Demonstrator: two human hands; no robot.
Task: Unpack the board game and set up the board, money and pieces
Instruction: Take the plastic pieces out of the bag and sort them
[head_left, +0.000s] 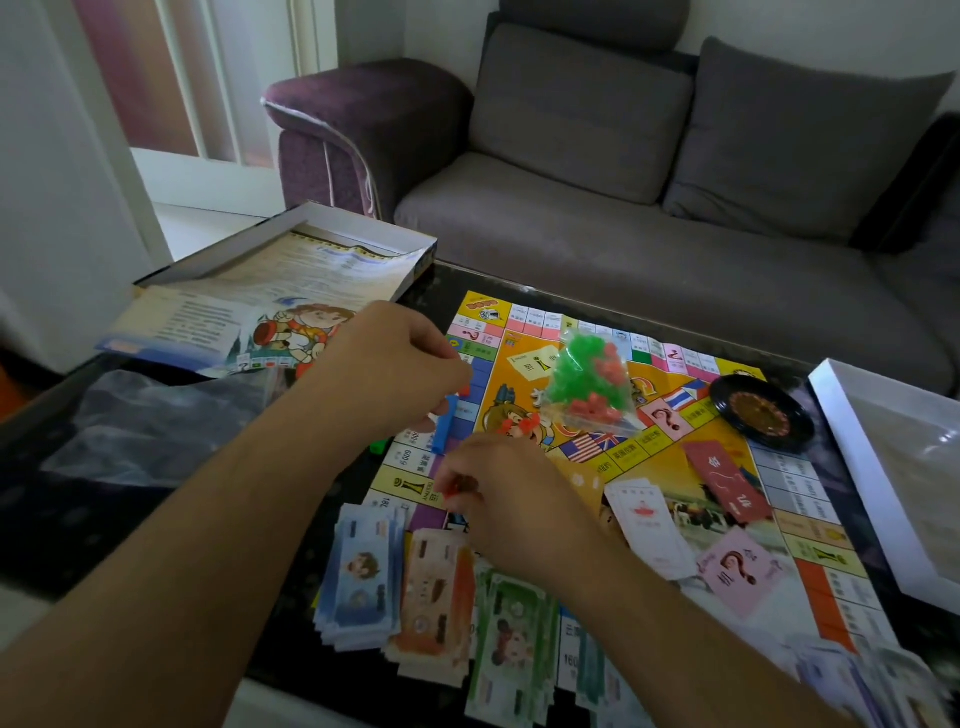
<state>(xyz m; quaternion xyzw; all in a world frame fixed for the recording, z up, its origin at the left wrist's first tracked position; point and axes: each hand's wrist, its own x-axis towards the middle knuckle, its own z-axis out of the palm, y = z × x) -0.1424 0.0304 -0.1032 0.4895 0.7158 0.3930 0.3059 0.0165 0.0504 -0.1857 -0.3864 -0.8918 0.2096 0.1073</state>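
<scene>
Pieces are what both hands are busy with at the board's (597, 483) nine-o'clock edge, on the dark worktop (130, 467). The left hand (387, 364) has its fingers curled around a blue playing piece (448, 423), whose long axis runs roughly twelve to six. The right hand (511, 499), at about five o'clock from the left and nearer the money, pinches a small red piece (451, 488) in its fingertips. A clear bag of green and red pieces (589, 384) lies unopened mid-board, at one o'clock from the right hand, the closer hand to it by my judgement. Money stacks (439, 597) sit along the board's six-o'clock edge. A black roulette wheel (761, 410) rests at three o'clock.
</scene>
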